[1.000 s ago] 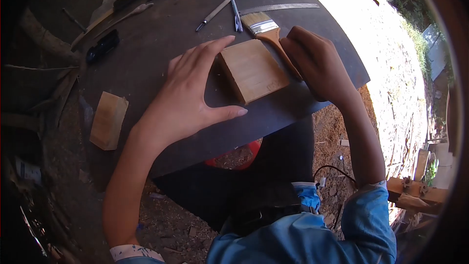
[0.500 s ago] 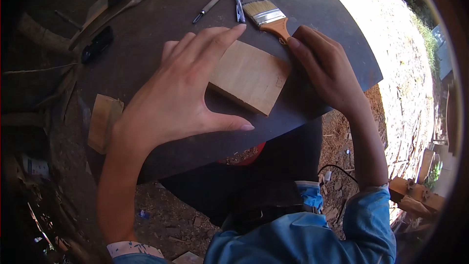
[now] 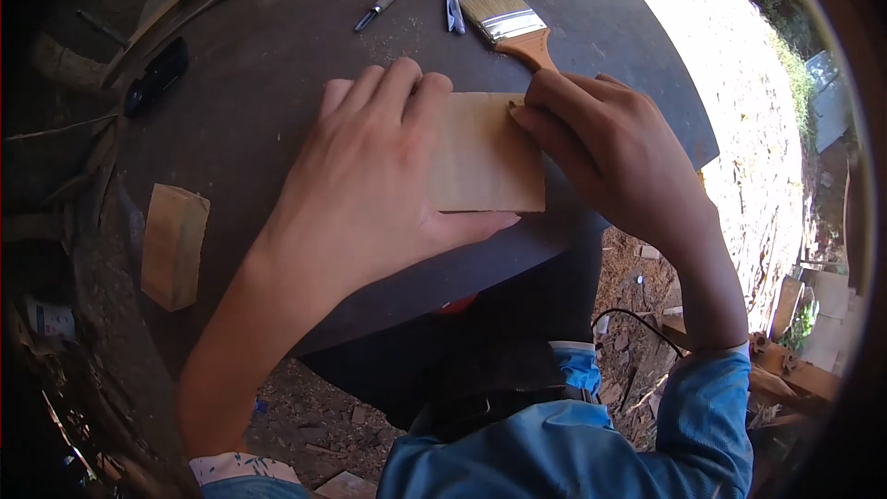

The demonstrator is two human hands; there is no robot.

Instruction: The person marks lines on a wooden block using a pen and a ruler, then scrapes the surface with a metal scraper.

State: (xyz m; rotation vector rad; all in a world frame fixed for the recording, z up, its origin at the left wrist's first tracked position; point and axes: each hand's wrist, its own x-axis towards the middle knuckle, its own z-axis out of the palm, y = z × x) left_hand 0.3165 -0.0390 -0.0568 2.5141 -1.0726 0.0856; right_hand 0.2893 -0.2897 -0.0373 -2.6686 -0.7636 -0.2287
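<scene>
On the table point(image 3: 277, 83), left hand point(image 3: 370, 185) and right hand point(image 3: 614, 166) clamp the wood block point(image 3: 485, 162), lying lengthwise left-to-right

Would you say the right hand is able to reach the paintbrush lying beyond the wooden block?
Probably yes: the right hand rests on the right end of the wooden block, and the paintbrush lies just past its fingers on the table, with nothing between.

wood block point(image 3: 485, 162) — half under left hand point(image 3: 370, 194)
</scene>
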